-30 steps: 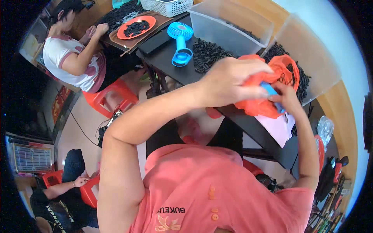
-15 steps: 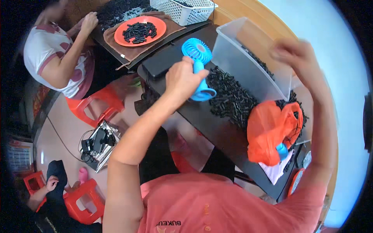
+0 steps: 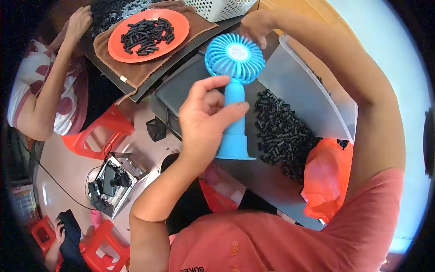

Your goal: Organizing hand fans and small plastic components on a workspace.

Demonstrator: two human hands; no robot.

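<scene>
My left hand [image 3: 204, 115] is closed round the handle of a blue handheld fan [image 3: 235, 97], its thumb across the handle and its index finger just under the round head. The fan stands upright on its flared base, near the dark table's front edge. Beyond the fan head is my right hand [image 3: 257, 25], reaching over the far left corner of a clear plastic box [image 3: 294, 77]. Its fingers curl downward together, and the tips are partly hidden by the fan. What they hold, if anything, I cannot make out. A black case [image 3: 174, 93] lies left of the fan.
Small black tubes [image 3: 281, 136] are heaped beside the box. A red plastic bag [image 3: 326, 177] lies at the right. More tubes fill a red plate [image 3: 183, 31] on a brown towel [image 3: 104, 52], near a white basket [image 3: 217, 9]. At the left a person sits on a red stool [image 3: 99, 136].
My right hand has swung left from above the box's right side to behind the fan. My view has shifted; the fan now looks upright and closer, still in my left hand.
</scene>
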